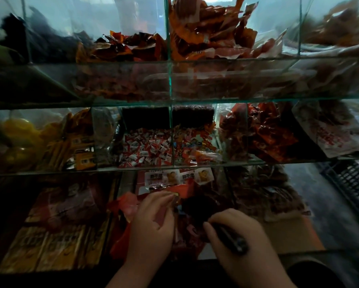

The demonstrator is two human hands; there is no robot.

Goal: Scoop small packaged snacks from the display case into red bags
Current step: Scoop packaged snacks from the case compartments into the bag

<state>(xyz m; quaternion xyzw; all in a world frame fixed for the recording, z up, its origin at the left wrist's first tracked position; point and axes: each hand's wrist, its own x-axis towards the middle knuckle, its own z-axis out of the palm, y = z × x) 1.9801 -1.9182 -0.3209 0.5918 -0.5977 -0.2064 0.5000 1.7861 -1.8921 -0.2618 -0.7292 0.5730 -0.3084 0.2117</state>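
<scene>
Fingers [170, 196] of the left hand [151, 221] are pinched shut on the edge of the red bag [128, 204], holding its mouth up. The right hand [236, 238] is curled closed around a dark handle [230, 238], which looks like the handle of a scoop. The front of that scoop is hidden in the dark spot between the two hands, so I cannot tell if it is full or empty.

The red bag sits low in the bottom part of the glass display case [170, 80], just in front of the person. Its thin plastic is crumpled and hangs down past the left wrist. Dark reddish snack packs [187, 242] lie right under and between the hands, touching the bag.

The step now seems to be tipping snacks from the scoop into the bag. To do it well, the left hand should pull the bag's mouth wide and keep it close under the scoop. The right hand should tip slowly, so the small packs slide in and do not fall beside the bag. The bag is floppy, so it could fold shut if the pinch slips.

On the shelf above are little red-and-white candies [145, 146], with brighter mixed packs [195, 146] beside them behind a glass wall. Orange packs [78, 146] sit farther left. The top shelf holds piles of orange-brown packs [207, 28]. A dark plastic basket [353, 183] stands off to the right.
</scene>
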